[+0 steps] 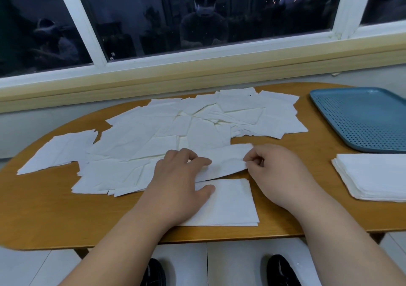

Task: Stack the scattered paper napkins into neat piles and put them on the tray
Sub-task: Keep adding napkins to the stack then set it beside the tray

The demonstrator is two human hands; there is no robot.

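Thin, creased white square napkins (136,141) sprawl over the oval wooden desk (55,215), left of the perforated blue tray (362,121); right hand (276,171) pinches one's edge, left hand (175,176) presses it, fingers spread

One blue tray (362,121). Two neat napkin piles: right pile (373,176) and front pile (232,204). One loose napkin (226,162) between two hands, left hand (178,182) and right hand (279,176). Scattered napkins (153,136) overlap beyond counting.

Loose white napkins (153,136) in a wide overlapping sprawl; neat pile (373,176) just beside blue perforated tray (351,119).
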